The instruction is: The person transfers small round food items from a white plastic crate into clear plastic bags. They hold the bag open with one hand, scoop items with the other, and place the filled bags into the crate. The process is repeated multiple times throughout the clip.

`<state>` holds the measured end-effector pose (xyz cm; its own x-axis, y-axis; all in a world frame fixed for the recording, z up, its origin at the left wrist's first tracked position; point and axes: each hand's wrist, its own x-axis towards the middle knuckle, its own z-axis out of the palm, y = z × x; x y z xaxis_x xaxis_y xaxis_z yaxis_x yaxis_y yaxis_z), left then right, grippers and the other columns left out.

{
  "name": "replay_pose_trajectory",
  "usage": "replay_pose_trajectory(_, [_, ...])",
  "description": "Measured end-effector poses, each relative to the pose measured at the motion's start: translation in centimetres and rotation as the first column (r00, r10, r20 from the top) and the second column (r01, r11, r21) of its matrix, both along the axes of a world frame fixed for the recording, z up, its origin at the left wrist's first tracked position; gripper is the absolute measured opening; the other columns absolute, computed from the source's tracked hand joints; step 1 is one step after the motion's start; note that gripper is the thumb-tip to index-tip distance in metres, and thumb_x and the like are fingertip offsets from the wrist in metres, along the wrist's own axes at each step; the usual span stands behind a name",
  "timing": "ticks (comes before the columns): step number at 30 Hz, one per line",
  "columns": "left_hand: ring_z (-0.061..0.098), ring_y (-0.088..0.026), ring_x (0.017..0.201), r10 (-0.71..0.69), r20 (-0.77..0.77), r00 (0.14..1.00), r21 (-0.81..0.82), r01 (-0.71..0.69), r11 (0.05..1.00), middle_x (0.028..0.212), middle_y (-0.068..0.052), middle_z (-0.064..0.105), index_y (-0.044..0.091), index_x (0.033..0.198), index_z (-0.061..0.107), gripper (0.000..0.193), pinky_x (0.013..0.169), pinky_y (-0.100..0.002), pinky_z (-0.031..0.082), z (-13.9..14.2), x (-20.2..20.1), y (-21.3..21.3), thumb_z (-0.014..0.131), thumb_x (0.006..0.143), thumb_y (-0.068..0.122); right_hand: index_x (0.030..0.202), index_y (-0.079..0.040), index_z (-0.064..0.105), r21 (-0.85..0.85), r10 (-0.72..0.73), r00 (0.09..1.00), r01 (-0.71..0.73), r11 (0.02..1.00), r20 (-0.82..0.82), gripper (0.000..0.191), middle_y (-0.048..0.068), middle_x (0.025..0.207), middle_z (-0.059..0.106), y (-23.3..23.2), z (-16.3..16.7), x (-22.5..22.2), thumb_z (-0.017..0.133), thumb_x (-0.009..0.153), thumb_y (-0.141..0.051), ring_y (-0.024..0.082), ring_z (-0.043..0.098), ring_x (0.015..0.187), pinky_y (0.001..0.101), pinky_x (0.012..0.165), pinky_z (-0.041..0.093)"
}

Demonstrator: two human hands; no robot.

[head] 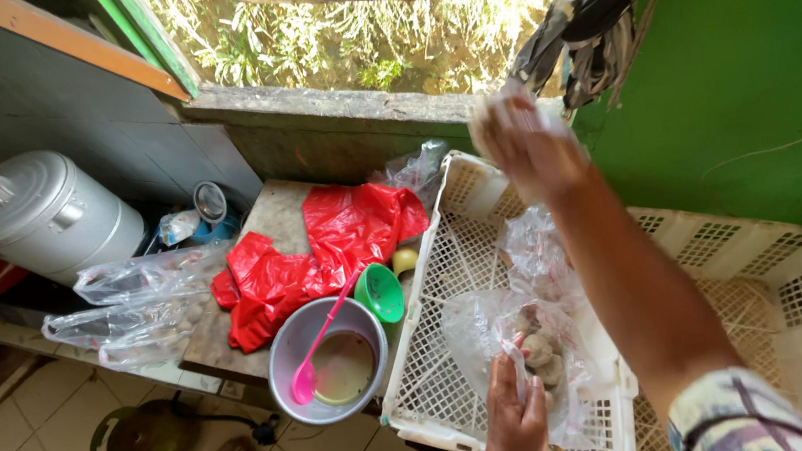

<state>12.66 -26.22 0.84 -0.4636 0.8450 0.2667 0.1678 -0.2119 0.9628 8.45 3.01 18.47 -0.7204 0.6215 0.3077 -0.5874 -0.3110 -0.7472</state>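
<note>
Inside white crate (448, 281), left hand (516, 422) holds clear bag (525, 342) of pale lumps.

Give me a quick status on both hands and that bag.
Left hand shut on clear bag of pale round lumps in white crate. Right hand raised, gripping stretched plastic. Purple bowl sits beside crate, clear of both.

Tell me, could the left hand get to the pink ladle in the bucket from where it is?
Probably yes: the left hand grips the clear bag in the white crate; the pink ladle stands uncovered nearby.
</note>
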Motion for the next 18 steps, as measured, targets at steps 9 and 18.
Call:
replay_pose_trajectory(9, [0.054, -0.016, 0.101, -0.047, 0.270, 0.962, -0.031, 0.058, 0.998, 0.139, -0.011, 0.052, 0.004, 0.154, 0.039, 0.061, 0.084, -0.029, 0.047, -1.2, -0.4, -0.2, 0.053, 0.095, -0.005, 0.138, -0.003, 0.052, 0.077, -0.399, 0.834, 0.401, 0.913, 0.382, 0.036, 0.012, 0.117, 0.061, 3.1, -7.1, 0.7, 0.061, 0.105, -0.011, 0.019, 0.062, 0.101, 0.0325, 0.092, 0.060])
replay_pose_trajectory(18, [0.053, -0.006, 0.083, -0.002, 0.511, 0.860, -0.030, 0.020, 0.999, 0.136, -0.004, 0.050, 0.014, 0.158, 0.029, 0.069, 0.066, -0.023, 0.050, -4.3, 0.8, 0.9, 0.052, 0.096, -0.005, 0.125, -0.003, 0.063, 0.604, -0.675, 0.192, 0.323, 0.729, 0.712, 0.028, 0.006, 0.104, 0.069, 0.7, -17.5, 27.6, 0.066, 0.102, -0.018, 0.018, 0.067, 0.089, 0.0338, 0.082, 0.059])
